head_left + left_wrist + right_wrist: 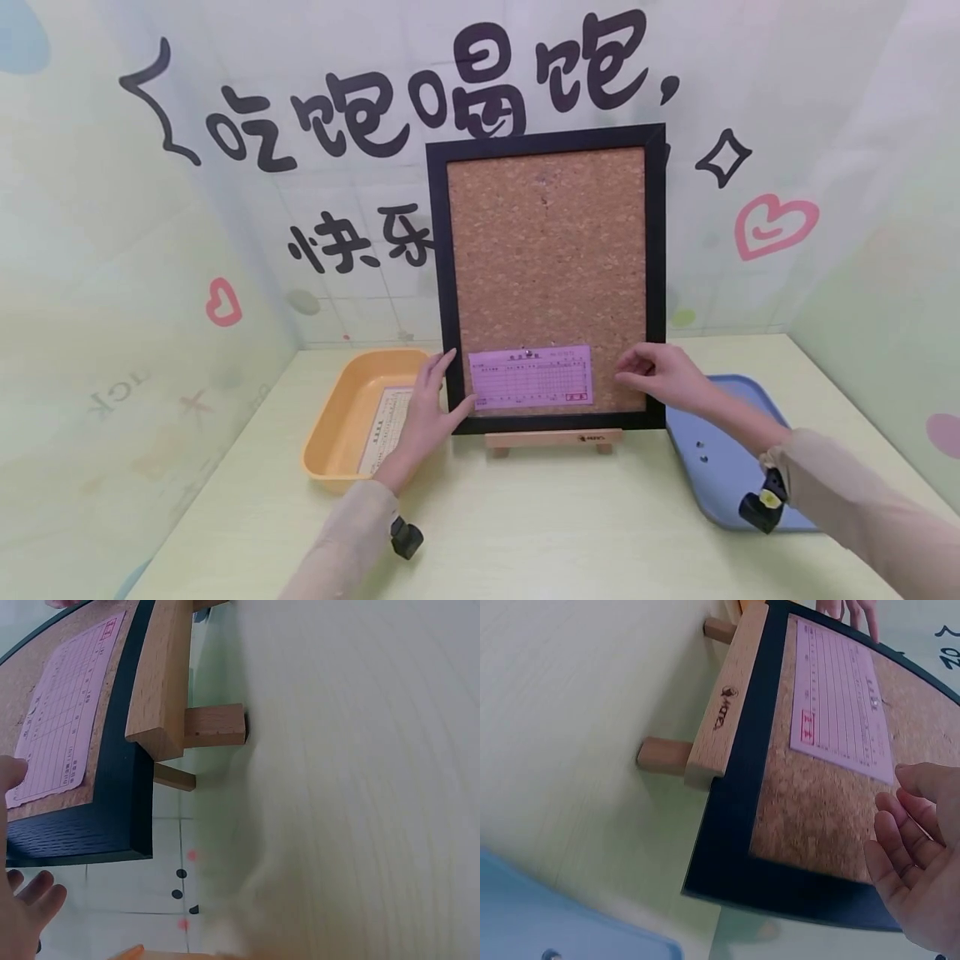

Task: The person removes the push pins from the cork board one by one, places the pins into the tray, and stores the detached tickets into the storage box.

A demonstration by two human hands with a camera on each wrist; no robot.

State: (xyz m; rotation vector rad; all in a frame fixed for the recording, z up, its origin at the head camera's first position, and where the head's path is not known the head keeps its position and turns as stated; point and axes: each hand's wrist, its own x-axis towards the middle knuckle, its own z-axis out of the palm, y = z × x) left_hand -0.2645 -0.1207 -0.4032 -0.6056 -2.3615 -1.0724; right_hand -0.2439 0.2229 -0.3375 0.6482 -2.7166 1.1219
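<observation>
A cork board in a black frame stands upright on a small wooden easel. Low on the cork is a pink printed slip, with a small pin near the middle of its top edge. My left hand is at the frame's lower left side, its fingers extended along the edge and its thumb at the slip's lower left corner. To the right of the slip, my right hand hovers before the cork with loosely bent fingers. Nothing shows between its thumb and fingers in the right wrist view.
An orange tray on the left holds a printed paper. On the right, a blue tray bears small shiny pins, partly under my right forearm. The pale table meets a decorated wall behind the board.
</observation>
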